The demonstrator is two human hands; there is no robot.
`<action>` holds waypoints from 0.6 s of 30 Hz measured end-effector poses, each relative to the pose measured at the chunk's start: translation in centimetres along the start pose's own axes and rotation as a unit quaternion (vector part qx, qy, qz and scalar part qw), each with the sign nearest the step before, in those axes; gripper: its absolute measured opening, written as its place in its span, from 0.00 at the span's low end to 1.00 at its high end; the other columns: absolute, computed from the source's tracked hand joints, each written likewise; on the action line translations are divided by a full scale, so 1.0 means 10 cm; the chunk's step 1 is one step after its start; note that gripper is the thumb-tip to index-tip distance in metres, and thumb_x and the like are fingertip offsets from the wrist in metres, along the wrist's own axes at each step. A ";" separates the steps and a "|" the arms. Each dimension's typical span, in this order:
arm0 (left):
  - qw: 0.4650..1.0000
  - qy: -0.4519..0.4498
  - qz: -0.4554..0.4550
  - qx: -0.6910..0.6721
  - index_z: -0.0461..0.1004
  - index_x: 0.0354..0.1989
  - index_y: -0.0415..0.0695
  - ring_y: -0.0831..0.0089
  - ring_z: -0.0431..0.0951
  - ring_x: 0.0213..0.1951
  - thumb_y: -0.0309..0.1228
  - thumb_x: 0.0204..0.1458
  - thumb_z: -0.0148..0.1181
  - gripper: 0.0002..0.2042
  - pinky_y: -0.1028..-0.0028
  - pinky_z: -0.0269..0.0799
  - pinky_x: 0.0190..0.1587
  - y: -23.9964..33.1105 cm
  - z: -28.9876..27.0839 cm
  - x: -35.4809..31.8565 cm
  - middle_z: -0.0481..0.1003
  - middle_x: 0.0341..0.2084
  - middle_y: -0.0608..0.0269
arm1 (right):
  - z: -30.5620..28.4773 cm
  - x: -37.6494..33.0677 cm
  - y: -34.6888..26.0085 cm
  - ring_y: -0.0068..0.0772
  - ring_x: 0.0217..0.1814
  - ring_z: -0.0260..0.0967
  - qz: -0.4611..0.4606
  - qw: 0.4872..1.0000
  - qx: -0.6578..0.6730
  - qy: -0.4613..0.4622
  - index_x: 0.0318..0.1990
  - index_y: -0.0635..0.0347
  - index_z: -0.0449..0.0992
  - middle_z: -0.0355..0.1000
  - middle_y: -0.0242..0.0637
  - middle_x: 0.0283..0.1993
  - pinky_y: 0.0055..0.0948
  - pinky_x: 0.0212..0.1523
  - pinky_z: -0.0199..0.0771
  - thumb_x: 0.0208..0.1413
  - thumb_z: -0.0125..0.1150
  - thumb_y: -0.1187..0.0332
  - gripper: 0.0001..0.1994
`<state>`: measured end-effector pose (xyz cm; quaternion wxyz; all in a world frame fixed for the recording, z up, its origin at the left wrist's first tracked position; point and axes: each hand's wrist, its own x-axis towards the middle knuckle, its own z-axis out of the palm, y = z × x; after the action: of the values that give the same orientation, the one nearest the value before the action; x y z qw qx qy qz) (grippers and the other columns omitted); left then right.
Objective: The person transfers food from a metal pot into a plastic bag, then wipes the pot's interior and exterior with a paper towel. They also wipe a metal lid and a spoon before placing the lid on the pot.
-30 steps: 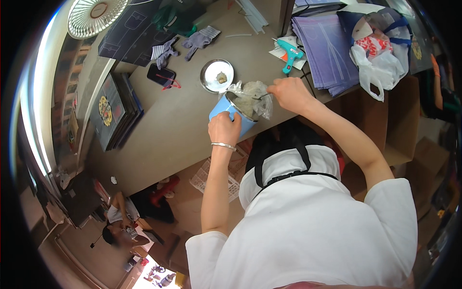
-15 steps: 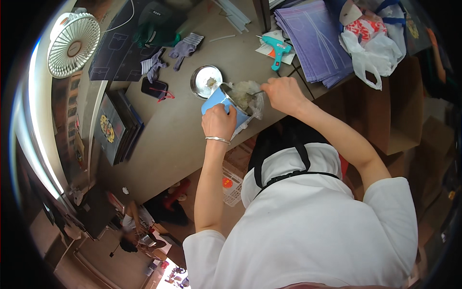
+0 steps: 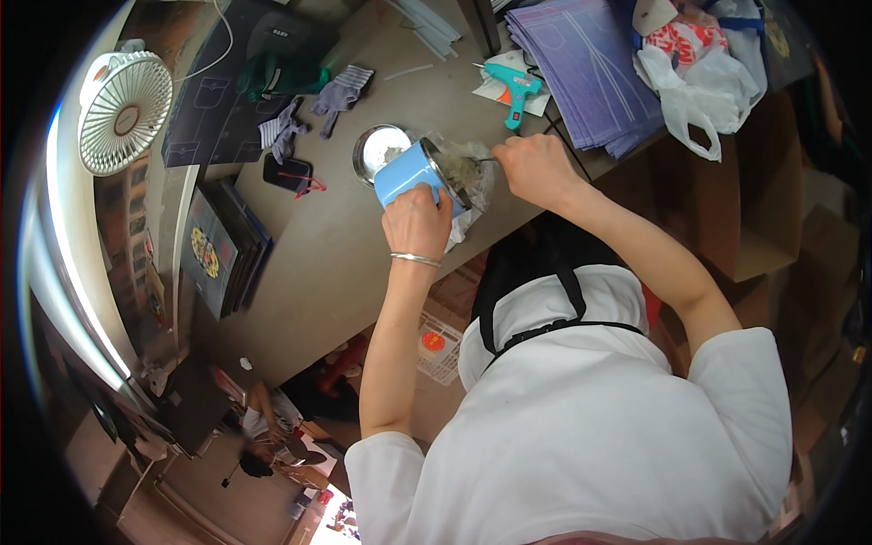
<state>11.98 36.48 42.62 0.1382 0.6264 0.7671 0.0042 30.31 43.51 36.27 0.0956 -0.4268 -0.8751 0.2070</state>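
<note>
Blue pot point(image 3: 411, 172) tilted in left grip point(image 3: 418, 222) (closed round it); right grip point(image 3: 534, 166) pinches thin tool.

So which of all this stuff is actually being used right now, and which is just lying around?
In use:
- left hand gripping the tilted blue cup
- right hand working a thin tool at the cup's mouth
- clear plastic bag under the cup
- round metal dish beside it

Lying about:
- teal glue gun
- white fan
- purple sheets
- white carrier bag
- grey cloths
</note>
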 end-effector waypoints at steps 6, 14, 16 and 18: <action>1.000 -0.004 0.025 -0.002 0.73 0.18 0.37 0.48 0.76 0.21 0.36 0.51 0.58 0.15 0.57 0.72 0.27 -0.02 -0.02 -0.02 0.73 0.15 0.46 | 0.02 -0.05 0.04 0.51 0.29 0.76 0.014 0.999 0.043 0.009 0.27 0.61 0.77 0.75 0.44 0.28 0.43 0.30 0.75 0.43 0.57 0.73 0.04; 0.999 0.012 0.049 0.012 0.71 0.17 0.39 0.48 0.75 0.20 0.35 0.51 0.58 0.15 0.57 0.72 0.26 -0.01 -0.13 -0.01 0.72 0.13 0.47 | -0.04 -0.13 0.15 0.48 0.32 0.75 0.051 0.997 0.066 -0.002 0.33 0.58 0.79 0.76 0.41 0.31 0.44 0.32 0.74 0.47 0.55 0.72 0.08; 0.998 0.015 0.055 0.014 0.70 0.17 0.39 0.48 0.75 0.19 0.35 0.51 0.59 0.15 0.57 0.71 0.26 -0.01 -0.13 -0.01 0.72 0.13 0.47 | -0.12 -0.15 0.18 0.48 0.33 0.75 0.050 0.996 0.072 -0.017 0.34 0.57 0.80 0.76 0.41 0.31 0.44 0.33 0.74 0.47 0.56 0.72 0.08; 0.998 0.012 0.054 0.010 0.70 0.17 0.39 0.48 0.75 0.19 0.35 0.51 0.59 0.15 0.57 0.71 0.26 -0.01 -0.13 -0.01 0.71 0.12 0.48 | -0.16 -0.18 0.22 0.47 0.33 0.75 0.049 0.995 0.079 -0.021 0.34 0.56 0.80 0.76 0.41 0.30 0.44 0.34 0.74 0.48 0.56 0.72 0.08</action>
<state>11.59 36.57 43.83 0.1223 0.6684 0.7335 0.0118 33.55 43.72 36.70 0.1001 -0.4560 -0.8357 0.2892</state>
